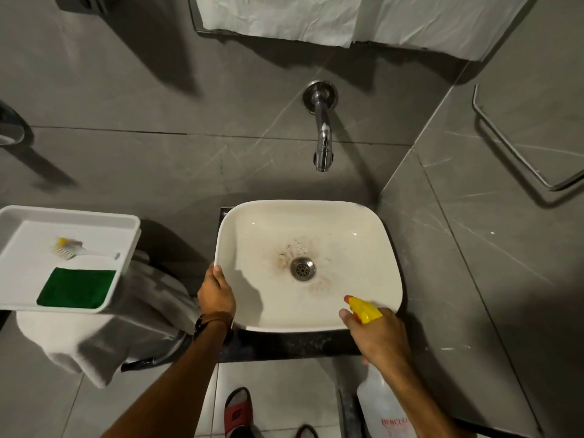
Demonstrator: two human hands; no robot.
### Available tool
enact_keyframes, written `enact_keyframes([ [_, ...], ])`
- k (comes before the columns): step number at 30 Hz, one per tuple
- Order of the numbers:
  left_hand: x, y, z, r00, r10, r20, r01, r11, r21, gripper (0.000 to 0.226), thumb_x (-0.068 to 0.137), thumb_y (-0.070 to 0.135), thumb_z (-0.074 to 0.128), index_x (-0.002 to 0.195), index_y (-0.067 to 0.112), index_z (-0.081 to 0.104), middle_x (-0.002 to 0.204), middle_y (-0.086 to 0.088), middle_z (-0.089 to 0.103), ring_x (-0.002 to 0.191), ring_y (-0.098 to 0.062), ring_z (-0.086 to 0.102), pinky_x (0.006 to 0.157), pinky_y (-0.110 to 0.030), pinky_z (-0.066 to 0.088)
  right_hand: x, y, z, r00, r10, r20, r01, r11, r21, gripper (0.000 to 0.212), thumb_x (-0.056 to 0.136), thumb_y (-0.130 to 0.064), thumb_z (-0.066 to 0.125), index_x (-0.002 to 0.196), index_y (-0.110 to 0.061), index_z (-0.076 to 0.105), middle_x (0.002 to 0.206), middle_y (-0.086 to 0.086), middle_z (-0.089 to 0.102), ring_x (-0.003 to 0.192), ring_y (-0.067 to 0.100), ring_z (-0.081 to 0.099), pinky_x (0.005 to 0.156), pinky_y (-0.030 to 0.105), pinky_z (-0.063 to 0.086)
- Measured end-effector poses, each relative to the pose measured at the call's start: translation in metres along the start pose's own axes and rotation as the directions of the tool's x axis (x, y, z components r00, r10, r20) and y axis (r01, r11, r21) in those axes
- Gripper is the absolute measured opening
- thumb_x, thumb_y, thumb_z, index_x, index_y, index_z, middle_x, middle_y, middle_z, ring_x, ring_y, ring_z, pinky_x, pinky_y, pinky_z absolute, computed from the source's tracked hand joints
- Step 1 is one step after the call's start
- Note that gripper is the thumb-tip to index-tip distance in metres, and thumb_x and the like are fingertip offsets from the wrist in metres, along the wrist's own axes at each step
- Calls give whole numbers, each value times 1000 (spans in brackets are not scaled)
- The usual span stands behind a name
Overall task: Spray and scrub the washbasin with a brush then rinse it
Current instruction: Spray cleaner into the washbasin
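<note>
Right hand [377, 338]: closing around spray bottle [380, 403], yellow nozzle aiming into washbasin [388, 263]. Left hand [217, 294]: gripping basin's left rim. Step: spraying, judging by stains ringing the drain [302, 269]. Next: fetching brush [74, 249], lying in white tray [19, 213] left. Surroundings: grey tiles, wall tap [322, 137] above.

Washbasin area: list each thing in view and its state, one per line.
Washbasin: brown stains around the drain.
Tap: no water running.
Spray bottle: held, yellow nozzle aimed into the basin.
Right hand: gripping the spray bottle.
Left hand: gripping the basin's left rim.
Brush: lying unused in the tray.
Green cloth: lying flat in the tray.
Tray: resting on a towel-covered stand.
</note>
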State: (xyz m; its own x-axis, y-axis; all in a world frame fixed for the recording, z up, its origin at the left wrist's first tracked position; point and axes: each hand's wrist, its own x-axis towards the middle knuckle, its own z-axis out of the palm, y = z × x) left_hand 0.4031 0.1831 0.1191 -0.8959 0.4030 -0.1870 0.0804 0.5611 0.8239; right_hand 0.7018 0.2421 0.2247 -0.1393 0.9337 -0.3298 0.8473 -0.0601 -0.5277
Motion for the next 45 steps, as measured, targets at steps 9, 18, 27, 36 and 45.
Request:
enact_keyframes([
  [9, 3, -3, 1, 999, 35, -19, -35, 999, 21, 50, 103, 41, 29, 128, 10, 58, 114, -21, 67, 100, -40, 62, 84, -42, 49, -1, 13, -6, 994, 39, -101, -29, 995, 97, 51, 88, -59, 68, 135, -40, 63, 96, -4, 67, 88, 24, 67, 76, 44, 63],
  [18, 1, -1, 2, 1000, 8, -8, -7, 1000, 2, 52, 102, 44, 28, 132, 11, 55, 115, -20, 66, 100, -37, 62, 86, -43, 50, 1, 30, -15, 976, 153, -157, -111, 963, 246, 39, 93, -47, 67, 130, -36, 69, 98, 12, 76, 84, 30, 70, 76, 49, 64],
  [27, -14, 19, -37, 994, -79, -81, 53, 957, -284, 43, 102, 34, 40, 133, 9, 57, 131, -12, 62, 123, -29, 55, 107, -41, 41, -26, -63, 2, 979, -179, -98, 204, 878, 432, 13, 90, -34, 70, 102, -30, 72, 68, -1, 71, 70, 23, 66, 64, 52, 63],
  [36, 71, -16, -170, 896, -252, -364, 91, 910, -405, 40, 104, 25, 38, 130, 2, 58, 131, -18, 61, 124, -32, 53, 100, -27, 36, -38, -261, 90, 796, -605, 8, 503, 669, 547, 27, 86, -43, 67, 100, -20, 72, 69, 5, 65, 68, 31, 61, 59, 56, 60],
  [45, 214, -133, -256, 733, -457, -503, 196, 851, -487, 43, 104, 27, 35, 138, 7, 51, 140, -13, 55, 131, -29, 48, 108, -27, 32, -22, -425, 287, 640, -728, 245, 412, 594, 690, 12, 91, -39, 72, 99, -32, 77, 91, -4, 77, 84, 11, 72, 76, 33, 63],
])
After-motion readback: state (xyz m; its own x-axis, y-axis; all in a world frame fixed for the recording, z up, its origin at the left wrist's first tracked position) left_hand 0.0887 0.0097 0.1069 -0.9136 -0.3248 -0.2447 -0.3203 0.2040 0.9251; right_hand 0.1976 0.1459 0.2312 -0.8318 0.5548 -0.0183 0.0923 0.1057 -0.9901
